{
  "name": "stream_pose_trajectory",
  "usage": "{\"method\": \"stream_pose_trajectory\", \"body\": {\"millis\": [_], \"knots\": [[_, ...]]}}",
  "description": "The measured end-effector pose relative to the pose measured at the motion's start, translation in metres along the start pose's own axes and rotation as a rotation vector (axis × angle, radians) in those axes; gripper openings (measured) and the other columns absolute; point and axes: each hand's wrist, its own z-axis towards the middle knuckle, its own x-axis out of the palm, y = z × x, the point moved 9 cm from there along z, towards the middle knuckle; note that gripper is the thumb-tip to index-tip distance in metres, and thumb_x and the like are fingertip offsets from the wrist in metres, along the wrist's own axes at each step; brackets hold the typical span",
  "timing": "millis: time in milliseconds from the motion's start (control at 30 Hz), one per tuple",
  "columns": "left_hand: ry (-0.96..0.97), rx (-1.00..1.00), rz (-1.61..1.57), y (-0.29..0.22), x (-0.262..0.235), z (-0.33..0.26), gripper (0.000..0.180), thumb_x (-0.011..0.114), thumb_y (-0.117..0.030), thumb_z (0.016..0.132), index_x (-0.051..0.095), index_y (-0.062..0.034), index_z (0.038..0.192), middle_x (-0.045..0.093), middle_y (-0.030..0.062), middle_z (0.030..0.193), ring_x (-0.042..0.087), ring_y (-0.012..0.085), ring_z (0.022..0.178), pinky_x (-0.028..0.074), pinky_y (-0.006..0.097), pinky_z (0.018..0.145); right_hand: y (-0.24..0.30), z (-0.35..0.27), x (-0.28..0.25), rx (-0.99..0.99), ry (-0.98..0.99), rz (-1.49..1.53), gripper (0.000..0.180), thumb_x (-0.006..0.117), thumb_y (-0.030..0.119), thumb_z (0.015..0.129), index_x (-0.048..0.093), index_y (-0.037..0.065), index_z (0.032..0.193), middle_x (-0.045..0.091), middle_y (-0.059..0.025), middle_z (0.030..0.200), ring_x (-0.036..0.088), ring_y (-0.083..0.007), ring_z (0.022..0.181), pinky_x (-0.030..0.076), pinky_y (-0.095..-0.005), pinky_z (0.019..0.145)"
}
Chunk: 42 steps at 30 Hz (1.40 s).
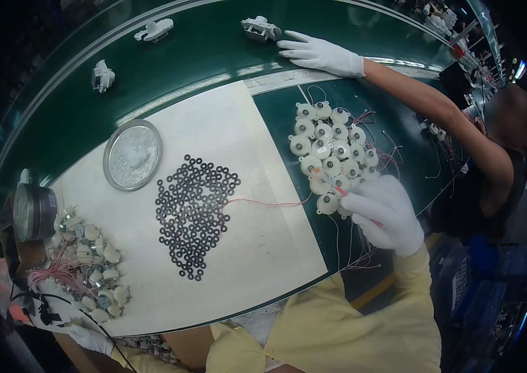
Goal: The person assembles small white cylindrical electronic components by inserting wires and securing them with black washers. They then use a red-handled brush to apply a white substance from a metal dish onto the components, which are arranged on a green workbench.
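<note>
My right hand (386, 212), in a white glove, is closed around a thin red pen-like tool (338, 188). The tool's tip rests on a cluster of small round white motors (330, 149) with thin red wires, laid out on the green table. One motor (327, 204) lies right beside my fingers. My left hand (91, 339), also gloved, shows only partly at the lower left edge, just below a heap of similar motors (92, 267) with pink wires. Its grip is hidden.
A spread of small black washers (194, 214) and a round metal dish (133, 154) lie on a white sheet (257, 248). A round metal container (30, 211) stands at left. A co-worker's gloved hand (322, 55) rests on the green conveyor (201, 53) near white plastic parts (261, 28).
</note>
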Motion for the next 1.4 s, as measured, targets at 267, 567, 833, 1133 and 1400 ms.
{"method": "stream_pose_trajectory", "body": {"millis": [267, 567, 833, 1133, 1400], "knots": [[-0.003, 0.013, 0.047, -0.007, 0.0, -0.002, 0.043, 0.049, -0.023, 0.103, 0.055, 0.0132, 0.124, 0.061, 0.0291, 0.12, 0.059, 0.0353, 0.108, 0.045, 0.037, 0.097, 0.001, 0.002, 0.004, -0.004, 0.026, -0.008, 0.031, 0.07, 0.008, 0.075, 0.066, 0.008, 0.106, 0.068, -0.0053, 0.092, 0.061, -0.0235, 0.074, 0.042, -0.0338, 0.067], [-0.006, -0.119, -0.078, -0.002, -0.002, -0.002, 0.043, 0.049, -0.023, 0.103, 0.055, 0.0134, 0.125, 0.061, 0.0282, 0.123, 0.059, 0.0344, 0.111, 0.044, 0.036, 0.1, -0.01, -0.014, -0.017, 0.059, -0.078, -0.074, 0.034, 0.068, 0.006, 0.074, 0.067, 0.007, 0.108, 0.069, -0.0082, 0.095, 0.063, -0.0257, 0.078, 0.042, -0.0352, 0.069], [0.018, -0.091, 0.042, -0.004, -0.001, -0.001, 0.043, 0.049, -0.022, 0.103, 0.054, 0.0134, 0.126, 0.058, 0.0295, 0.127, 0.057, 0.0369, 0.116, 0.043, 0.037, 0.102, -0.016, -0.011, -0.007, 0.098, -0.04, -0.069, 0.034, 0.066, 0.005, 0.076, 0.067, 0.008, 0.109, 0.069, -0.0089, 0.097, 0.065, -0.0272, 0.082, 0.043, -0.0355, 0.071], [0.076, -0.012, 0.209, -0.012, 0.001, -0.002, 0.044, 0.048, -0.024, 0.103, 0.054, 0.0141, 0.125, 0.056, 0.0312, 0.13, 0.055, 0.0398, 0.119, 0.042, 0.039, 0.104, -0.02, -0.021, -0.005, 0.114, -0.058, -0.061, 0.034, 0.064, 0.001, 0.074, 0.068, 0.008, 0.107, 0.07, -0.0087, 0.097, 0.064, -0.0252, 0.079, 0.042, -0.0353, 0.069], [0.001, 0.046, 0.217, -0.018, -0.003, -0.001, 0.035, 0.047, -0.017, 0.103, 0.055, 0.0104, 0.123, 0.056, 0.029, 0.13, 0.056, 0.0391, 0.118, 0.045, 0.039, 0.103, -0.017, -0.019, -0.009, 0.108, -0.065, -0.074, 0.035, 0.063, 0.001, 0.072, 0.068, 0.008, 0.107, 0.069, -0.0089, 0.098, 0.064, -0.0252, 0.079, 0.042, -0.0347, 0.069]]}}
